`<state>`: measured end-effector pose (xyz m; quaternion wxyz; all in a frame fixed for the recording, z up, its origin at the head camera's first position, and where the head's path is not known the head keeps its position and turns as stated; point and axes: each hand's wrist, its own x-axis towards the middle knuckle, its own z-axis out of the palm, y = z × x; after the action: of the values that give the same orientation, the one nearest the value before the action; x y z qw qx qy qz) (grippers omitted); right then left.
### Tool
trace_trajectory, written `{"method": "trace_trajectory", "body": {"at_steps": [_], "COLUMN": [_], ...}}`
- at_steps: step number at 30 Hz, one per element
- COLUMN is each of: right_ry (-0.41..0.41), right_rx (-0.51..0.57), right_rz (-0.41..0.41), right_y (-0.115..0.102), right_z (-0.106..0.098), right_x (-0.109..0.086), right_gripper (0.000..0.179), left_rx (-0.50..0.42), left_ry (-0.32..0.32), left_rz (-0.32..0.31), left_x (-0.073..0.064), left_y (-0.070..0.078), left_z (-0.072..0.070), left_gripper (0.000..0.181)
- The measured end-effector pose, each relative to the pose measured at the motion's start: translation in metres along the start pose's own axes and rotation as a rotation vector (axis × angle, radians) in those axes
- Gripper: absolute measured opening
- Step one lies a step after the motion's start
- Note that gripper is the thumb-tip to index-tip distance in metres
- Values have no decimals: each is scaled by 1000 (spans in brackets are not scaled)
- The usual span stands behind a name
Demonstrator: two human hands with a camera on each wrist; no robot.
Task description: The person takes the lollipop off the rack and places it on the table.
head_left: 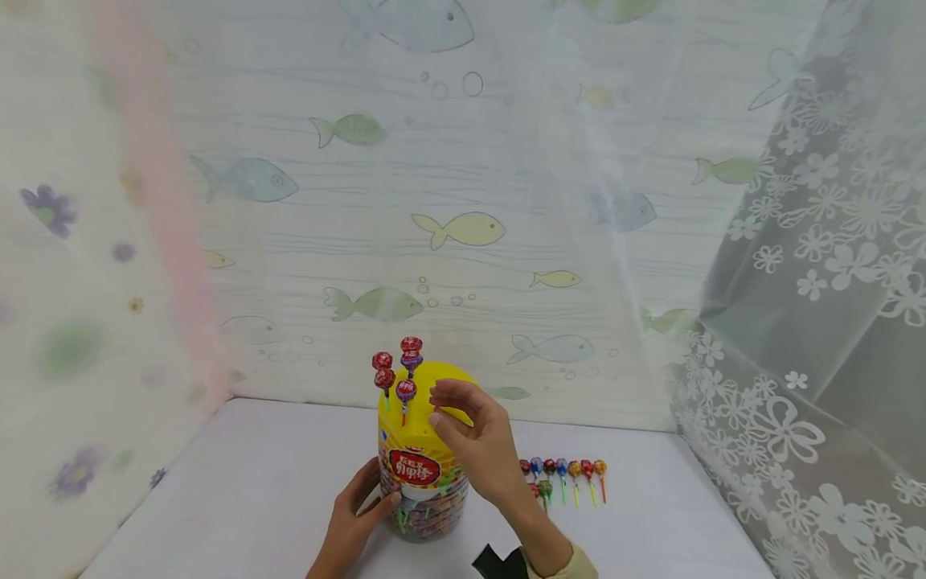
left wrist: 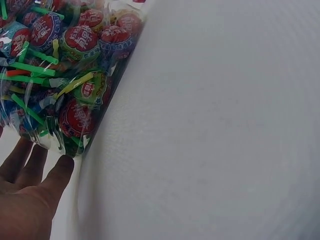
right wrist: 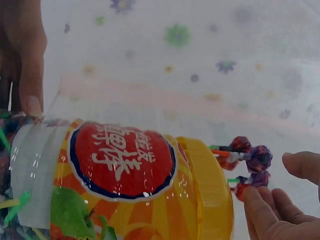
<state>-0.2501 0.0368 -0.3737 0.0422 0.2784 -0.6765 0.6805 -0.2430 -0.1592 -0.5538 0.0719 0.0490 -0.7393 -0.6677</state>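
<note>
A clear plastic jar (head_left: 441, 503) of wrapped lollipops stands on the white table, with a yellow lid (head_left: 443, 374) and a red oval label. Several lollipops (head_left: 406, 390) stand upright by their sticks in the left part of the lid. My left hand (head_left: 354, 515) holds the jar low on its left side, thumb at the front; its fingertips meet the jar's lower edge in the left wrist view. Above the lid's right side is my right hand (head_left: 483, 446), fingers bent and thumb apart, holding nothing. In the right wrist view, its fingertips are beside the lollipop heads (right wrist: 260, 159).
To the right of the jar, loose lollipops (head_left: 575, 469) lie in rows on the table (head_left: 275, 482). A fish-patterned curtain (head_left: 463, 161) hangs behind, with flowered sheets at both sides. A black piece (head_left: 501, 563) shows near my right wrist.
</note>
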Motion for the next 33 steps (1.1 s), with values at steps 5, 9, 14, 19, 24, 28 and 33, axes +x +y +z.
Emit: {"method": "trace_trajectory", "body": {"at_steps": [5,9,14,19,24,28,33], "right_ry": [-48,-60,-65,-58,-60,-32,1], "right_rx": [38,22,18,-7,-38,-71,-86], "right_rz": [11,8,-3,-6,-14,-32,-52], "right_y": [3,5,3,2,6,6,6], "right_z": [11,16,22,26,31,34,35], "right_x": [4,5,8,13,19,21,21], "right_gripper": [47,52,50,46,37,31,27], "left_rx": [-11,-16,-19,-16,-18,-10,1], "left_ry": [-9,-15,-17,-13,-5,-3,-3], "left_rz": [3,1,-7,2,8,6,1], "left_x": [1,1,0,1,1,0,1], "left_y": [-3,-4,-3,-3,-2,-2,0], "left_z": [-1,-1,-2,-3,-1,-1,-1], "left_gripper": [78,77,78,78,77,77,78]}}
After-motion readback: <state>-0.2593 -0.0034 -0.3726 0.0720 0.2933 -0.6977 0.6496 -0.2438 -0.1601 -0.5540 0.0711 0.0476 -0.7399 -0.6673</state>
